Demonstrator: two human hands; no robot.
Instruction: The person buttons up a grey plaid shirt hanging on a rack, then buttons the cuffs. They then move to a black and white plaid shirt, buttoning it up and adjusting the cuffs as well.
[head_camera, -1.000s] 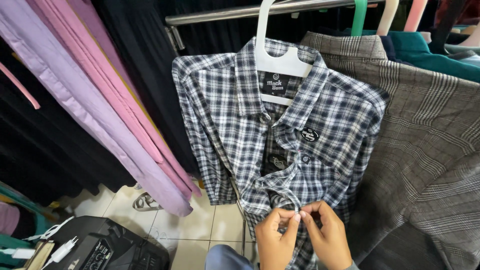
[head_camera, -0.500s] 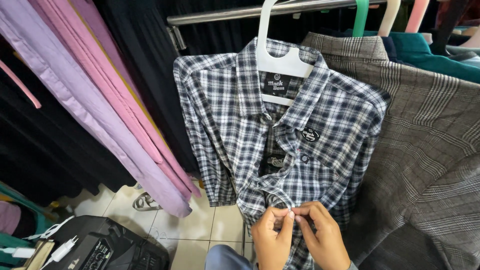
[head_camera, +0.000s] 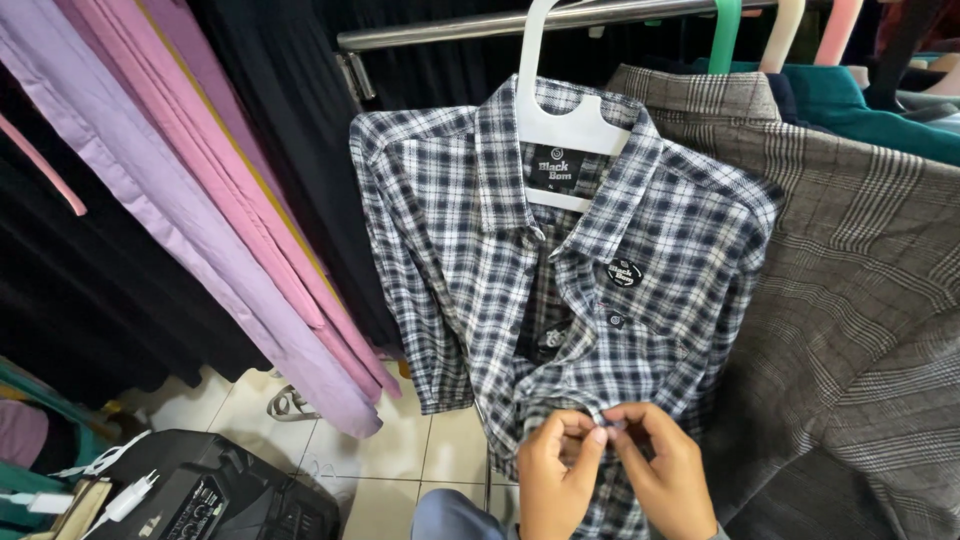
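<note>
Hanging from rail on white hanger: checked shirt beside grey plaid jacket | I see left hand, right hand pinching placket, both closed | risk: small button slips, fabric bunching.

soft matt navy-and-white checked cotton shirt on a smooth white plastic hanger; shiny metal rail above, coarse grey checked woven jacket beside, glossy pale floor tiles below.

Left hand and right hand, fingertips pinched together
</note>
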